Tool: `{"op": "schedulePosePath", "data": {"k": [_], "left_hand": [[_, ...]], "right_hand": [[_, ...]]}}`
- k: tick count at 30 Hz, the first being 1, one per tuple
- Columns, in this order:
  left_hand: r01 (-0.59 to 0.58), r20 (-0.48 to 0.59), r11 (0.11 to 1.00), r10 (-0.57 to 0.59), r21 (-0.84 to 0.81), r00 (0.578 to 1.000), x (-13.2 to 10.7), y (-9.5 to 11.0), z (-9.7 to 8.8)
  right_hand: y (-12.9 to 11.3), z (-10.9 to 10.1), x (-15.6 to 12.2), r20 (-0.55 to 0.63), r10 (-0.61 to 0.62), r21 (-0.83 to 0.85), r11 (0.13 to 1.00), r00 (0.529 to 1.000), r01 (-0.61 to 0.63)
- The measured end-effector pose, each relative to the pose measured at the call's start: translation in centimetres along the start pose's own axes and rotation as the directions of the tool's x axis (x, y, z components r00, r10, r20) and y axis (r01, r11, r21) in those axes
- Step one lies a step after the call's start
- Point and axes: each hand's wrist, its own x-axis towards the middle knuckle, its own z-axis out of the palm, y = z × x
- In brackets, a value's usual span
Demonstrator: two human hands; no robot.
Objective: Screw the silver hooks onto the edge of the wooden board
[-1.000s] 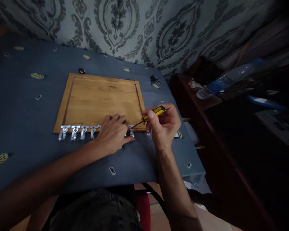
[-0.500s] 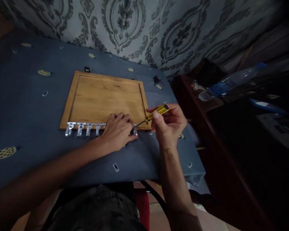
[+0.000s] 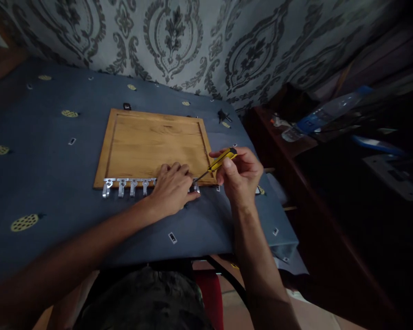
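Observation:
A framed wooden board (image 3: 147, 146) lies flat on the table, with a metal hook rail (image 3: 133, 183) along its near edge. My left hand (image 3: 173, 189) is closed over the right part of the rail, fingers bent on the board's edge and thumb below, hiding some hooks. In my right hand (image 3: 243, 176) is a yellow and black screwdriver (image 3: 221, 161), gripped by its handle between thumb and fingers. Its shaft slants down to the left, and the tip meets the rail near the rightmost hook (image 3: 196, 187). Any screw under the tip is too small to make out.
A blue-grey patterned cloth (image 3: 55, 174) covers the table. Small dark items (image 3: 223, 116) lie beyond the board's far right corner. To the right, a lower dark surface holds a plastic bottle (image 3: 325, 117). A patterned curtain (image 3: 174, 41) hangs behind the table.
The view has shifted slightly, so the board appears a little lower and further right. Both hands keep their places at the rail, and the screwdriver handle looks slightly turned.

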Motion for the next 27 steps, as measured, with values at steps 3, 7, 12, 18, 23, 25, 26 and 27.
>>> {"op": "schedulePosePath", "data": {"k": [3, 7, 12, 18, 23, 25, 26, 27], "left_hand": [[-0.002, 0.013, 1.0, 0.002, -0.008, 1.0, 0.0, 0.0, 0.0], [-0.011, 0.011, 1.0, 0.011, 0.001, 1.0, -0.1, -0.1, 0.1], [-0.014, -0.018, 1.0, 0.015, 0.012, 1.0, -0.3, 0.0, 0.2], [-0.017, -0.021, 0.999, 0.017, 0.028, 1.0, -0.2, 0.0, 0.1], [-0.003, -0.025, 0.999, 0.004, 0.033, 1.0, -0.1, 0.1, 0.1], [-0.002, -0.016, 0.999, 0.002, 0.035, 1.0, -0.1, 0.1, 0.0], [-0.001, -0.008, 0.999, 0.001, 0.038, 1.0, -0.1, 0.1, 0.0], [0.0, 0.002, 0.999, 0.0, 0.041, 1.0, -0.1, 0.2, -0.1]], "right_hand": [[0.3, 0.0, 0.2, -0.024, 0.013, 0.016, 1.0, 1.0, -0.013], [0.3, -0.1, 0.3, 0.009, 0.043, 0.027, 0.999, 0.999, -0.044], [0.3, -0.3, 0.2, 0.022, 0.075, -0.011, 0.997, 0.997, -0.075], [0.4, 0.0, 0.0, -0.044, 0.032, -0.01, 0.999, 0.999, -0.033], [0.2, 0.5, -0.3, -0.04, 0.021, -0.008, 1.0, 0.999, -0.022], [0.1, 0.6, -0.3, -0.059, 0.006, -0.001, 1.0, 0.998, -0.006], [0.1, 0.7, -0.3, -0.072, -0.001, 0.003, 1.0, 0.997, 0.001], [0.1, 0.7, -0.3, -0.083, -0.006, 0.006, 1.0, 0.996, 0.006]]}}
